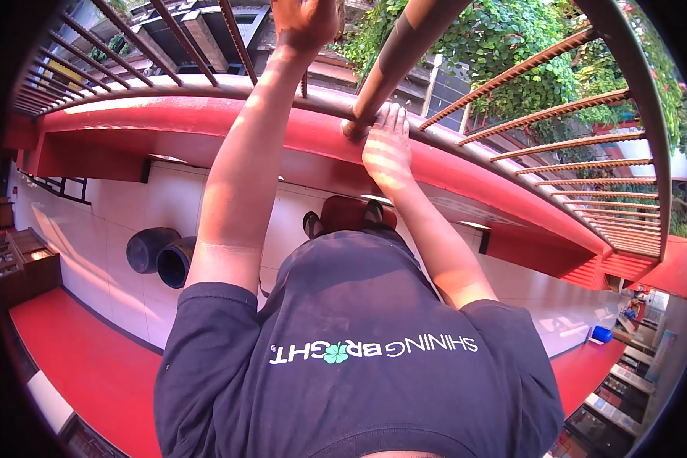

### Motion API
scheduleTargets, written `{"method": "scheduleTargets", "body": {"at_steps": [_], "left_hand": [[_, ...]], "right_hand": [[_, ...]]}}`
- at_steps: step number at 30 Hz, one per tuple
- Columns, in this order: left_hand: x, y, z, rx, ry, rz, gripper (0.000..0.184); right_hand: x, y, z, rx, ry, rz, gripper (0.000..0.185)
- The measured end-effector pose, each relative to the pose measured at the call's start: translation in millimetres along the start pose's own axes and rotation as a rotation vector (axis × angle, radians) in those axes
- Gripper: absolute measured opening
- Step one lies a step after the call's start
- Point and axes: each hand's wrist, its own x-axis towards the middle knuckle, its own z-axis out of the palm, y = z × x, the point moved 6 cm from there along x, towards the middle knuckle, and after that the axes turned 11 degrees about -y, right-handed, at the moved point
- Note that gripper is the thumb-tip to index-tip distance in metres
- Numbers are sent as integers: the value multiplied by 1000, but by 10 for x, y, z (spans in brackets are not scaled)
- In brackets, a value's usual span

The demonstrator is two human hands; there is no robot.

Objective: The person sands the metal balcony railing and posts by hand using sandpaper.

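My left hand [305, 21] is raised at the top edge of the head view, above the metal railing. Its fingers are mostly cut off by the frame, so any grip is hidden. My right hand [389, 143] lies on the lower rail [435, 139], fingers stretched out and close together, right beside the foot of a thick brown post [393, 72]. Nothing shows in that hand. Under the rail runs a red-painted ledge [313, 133], and ribbed rusty bars [557, 120] rise from the rail on the right.
Below me are a red stool-like seat [347, 214] between my feet and a pale tiled floor [114, 237]. Two dark round pots [153, 250] stand to the left. Green climbing leaves [504, 61] grow beyond the railing. A blue container [601, 334] sits at far right.
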Motion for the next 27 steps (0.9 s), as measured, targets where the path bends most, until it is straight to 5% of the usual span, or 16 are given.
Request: {"method": "scheduleTargets", "body": {"at_steps": [4,6,7,8,10,12,13,14,16,17,20,22,24,27], "left_hand": [[19,11,-13,16,-46,-18,50],[13,34,-16,71,-33,29,46],[1,20,-20,74,-32,28,46],[-12,27,-16,149,-31,80,45],[9,-151,21,230,-22,138,44],[-140,-156,110,643,266,859,42],[-21,-11,20,266,71,270,44],[4,53,-19,81,-31,-9,50],[13,36,-32,28,-64,-72,55],[43,108,-47,48,-99,-63,58],[24,32,-48,12,-69,-112,57],[43,57,-38,-29,-70,-107,56],[57,123,-42,-49,-42,-69,56],[12,25,28,-95,-86,-34,56]], "right_hand": [[41,-7,-125,-8,60,-3,61],[265,54,-199,200,-228,-191,47],[559,224,521,995,-137,-341,33],[472,293,-19,543,-274,-202,27],[338,265,-271,483,-281,-291,30],[122,170,-230,62,-46,-312,38],[117,201,23,-12,44,-323,45],[100,240,-130,78,47,-308,41],[384,434,-123,201,-521,-181,36],[367,417,-328,263,-532,-153,31],[100,69,-329,26,23,-386,33],[137,153,-334,28,-22,-393,39],[323,454,-355,493,-445,-145,39],[568,457,-341,1445,-416,-209,46]]}}
